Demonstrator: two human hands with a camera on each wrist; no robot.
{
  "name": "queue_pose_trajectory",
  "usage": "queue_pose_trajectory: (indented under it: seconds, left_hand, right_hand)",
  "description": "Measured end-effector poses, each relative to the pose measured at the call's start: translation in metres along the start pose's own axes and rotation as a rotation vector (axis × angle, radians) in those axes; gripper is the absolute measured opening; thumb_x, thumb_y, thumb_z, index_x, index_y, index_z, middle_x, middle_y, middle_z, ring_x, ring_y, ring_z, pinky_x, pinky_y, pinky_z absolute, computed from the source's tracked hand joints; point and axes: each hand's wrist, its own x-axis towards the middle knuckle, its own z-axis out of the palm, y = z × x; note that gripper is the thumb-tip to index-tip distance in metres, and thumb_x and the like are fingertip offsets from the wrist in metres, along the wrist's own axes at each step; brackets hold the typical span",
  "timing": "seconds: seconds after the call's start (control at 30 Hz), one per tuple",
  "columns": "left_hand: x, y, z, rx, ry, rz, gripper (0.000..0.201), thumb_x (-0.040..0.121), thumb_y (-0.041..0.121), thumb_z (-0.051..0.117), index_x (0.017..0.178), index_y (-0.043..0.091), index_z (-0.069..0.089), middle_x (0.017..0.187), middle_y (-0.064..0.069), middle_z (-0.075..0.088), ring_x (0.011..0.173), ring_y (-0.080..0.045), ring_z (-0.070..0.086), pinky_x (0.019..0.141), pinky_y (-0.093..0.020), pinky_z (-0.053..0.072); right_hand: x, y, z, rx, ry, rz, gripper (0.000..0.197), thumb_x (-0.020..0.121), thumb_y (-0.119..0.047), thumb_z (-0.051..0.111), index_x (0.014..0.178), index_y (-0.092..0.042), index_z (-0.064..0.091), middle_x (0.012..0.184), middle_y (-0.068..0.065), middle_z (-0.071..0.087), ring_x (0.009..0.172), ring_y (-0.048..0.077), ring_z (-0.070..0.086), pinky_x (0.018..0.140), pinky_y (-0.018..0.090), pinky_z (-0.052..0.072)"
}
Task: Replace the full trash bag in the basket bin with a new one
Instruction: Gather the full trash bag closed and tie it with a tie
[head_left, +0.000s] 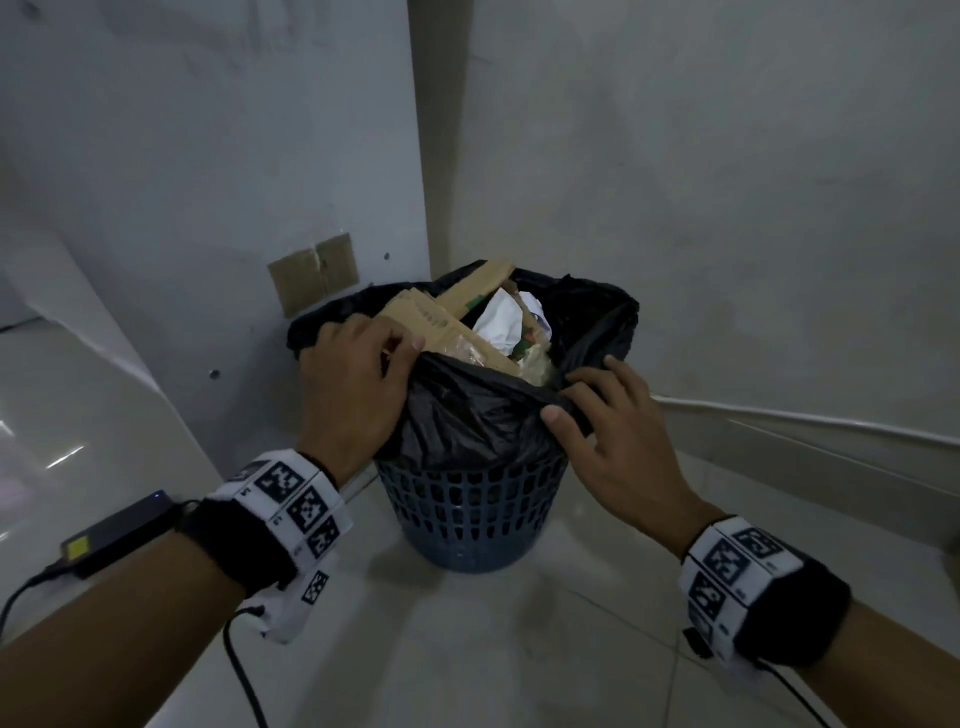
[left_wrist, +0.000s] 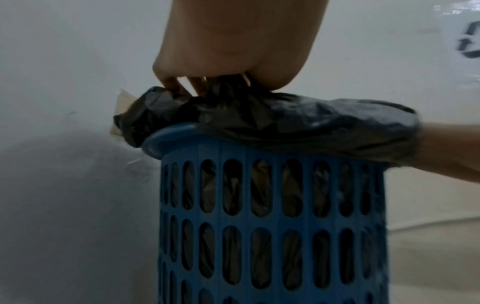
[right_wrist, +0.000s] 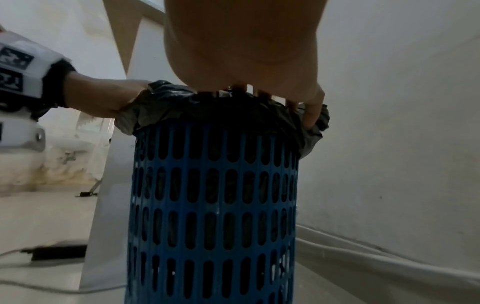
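Note:
A blue slotted basket bin (head_left: 470, 514) stands on the floor in a wall corner, lined with a black trash bag (head_left: 467, 410) stuffed with cardboard (head_left: 441, 317) and crumpled paper (head_left: 498, 319). My left hand (head_left: 358, 374) grips the bag's near-left edge, fingers curled over it. My right hand (head_left: 592, 410) pinches the bag's near-right edge between thumb and fingers. In the left wrist view the left hand's fingers (left_wrist: 182, 84) bunch the bag (left_wrist: 285, 123) above the bin's rim (left_wrist: 166, 137). In the right wrist view the right fingertips (right_wrist: 311, 115) hook the bag (right_wrist: 207, 107) over the bin (right_wrist: 213, 195).
White walls close in behind and to the right of the bin. A cardboard patch (head_left: 314, 273) is stuck to the left wall. A black power adapter (head_left: 117, 535) with its cable lies on the tiled floor at the left. Open floor (head_left: 493, 649) lies in front of the bin.

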Motion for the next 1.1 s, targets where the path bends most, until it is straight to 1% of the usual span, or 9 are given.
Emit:
queue_pose_trajectory:
  seconds: [0.13,0.23,0.33,0.5,0.63,0.8,0.97,1.03,1.1]
  left_hand:
    - [-0.012,0.029,-0.004,0.003,0.081,0.308,0.031,0.098,0.032,0.042,0.094,0.015,0.067,0.101,-0.002,0.064,0.096,-0.024,0.055,0.084,-0.04,0.04]
    - [-0.025,0.053,-0.001,-0.094,-0.065,0.46,0.032,0.099,0.031,0.042,0.104,0.013,0.068,0.108,-0.001,0.064,0.104,-0.019,0.055,0.089,-0.034,0.041]
    - [-0.046,0.064,0.01,-0.113,-0.266,0.442,0.033,0.097,0.041,0.043,0.117,0.02,0.06,0.118,0.005,0.058,0.108,-0.012,0.051,0.089,-0.028,0.044]
    - [-0.055,0.055,0.019,-0.079,-0.271,0.473,0.035,0.1,0.039,0.036,0.086,0.017,0.059,0.083,0.003,0.057,0.074,-0.017,0.052,0.063,-0.036,0.047]
    - [-0.024,0.047,0.007,0.046,-0.175,0.521,0.041,0.099,0.042,0.037,0.084,0.016,0.066,0.083,-0.001,0.061,0.075,-0.024,0.053,0.067,-0.041,0.044]
    - [0.006,0.038,-0.004,0.248,-0.031,0.456,0.04,0.092,0.046,0.044,0.084,0.021,0.074,0.078,-0.005,0.057,0.074,-0.027,0.051,0.066,-0.033,0.03]
    - [-0.016,0.043,-0.004,-0.041,-0.223,0.4,0.041,0.096,0.05,0.037,0.106,0.021,0.065,0.094,0.005,0.068,0.082,-0.013,0.061,0.07,-0.03,0.048]
    - [-0.024,0.04,-0.008,-0.061,-0.31,0.505,0.042,0.092,0.054,0.041,0.111,0.022,0.061,0.094,0.007,0.066,0.082,-0.009,0.059,0.07,-0.027,0.047]
    - [-0.028,0.033,-0.008,-0.05,-0.342,0.606,0.035,0.093,0.048,0.045,0.104,0.02,0.064,0.093,0.005,0.066,0.081,-0.013,0.061,0.069,-0.031,0.05]
  right_hand:
    - [0.002,-0.008,0.005,-0.076,0.075,0.036,0.055,0.099,-0.052,0.024,0.088,-0.016,0.063,0.098,0.001,0.062,0.116,0.031,0.049,0.094,0.049,0.041]
    - [-0.002,-0.019,0.005,-0.184,0.08,0.067,0.049,0.1,-0.046,0.022,0.082,-0.016,0.057,0.091,0.002,0.057,0.106,0.03,0.048,0.083,0.044,0.04]
    - [-0.006,-0.024,0.002,-0.2,0.056,0.091,0.047,0.1,-0.048,0.021,0.083,-0.02,0.055,0.088,-0.002,0.055,0.101,0.025,0.046,0.082,0.04,0.037]
    - [-0.006,-0.019,-0.006,0.12,0.13,0.146,0.033,0.097,-0.049,0.027,0.09,-0.026,0.05,0.091,-0.009,0.05,0.092,0.015,0.042,0.082,0.038,0.039]
    - [-0.007,-0.008,-0.007,0.152,0.126,0.111,0.03,0.098,-0.046,0.031,0.093,-0.026,0.052,0.092,-0.011,0.05,0.091,0.012,0.042,0.081,0.041,0.043]
    - [-0.013,-0.016,-0.006,0.099,0.088,0.033,0.031,0.097,-0.043,0.034,0.098,-0.022,0.058,0.096,-0.009,0.055,0.097,0.016,0.045,0.082,0.04,0.041]
    - [-0.012,-0.023,-0.007,-0.004,0.106,0.011,0.022,0.098,-0.038,0.038,0.099,-0.025,0.056,0.094,-0.009,0.057,0.094,0.017,0.047,0.08,0.038,0.039]
    - [-0.01,-0.023,-0.01,0.051,0.134,0.008,0.021,0.098,-0.04,0.039,0.105,-0.026,0.054,0.092,-0.012,0.055,0.09,0.016,0.047,0.081,0.038,0.039]
    - [-0.014,-0.019,-0.011,0.063,0.133,-0.058,0.034,0.097,-0.049,0.037,0.11,-0.024,0.055,0.096,-0.01,0.057,0.095,0.017,0.049,0.086,0.038,0.038]
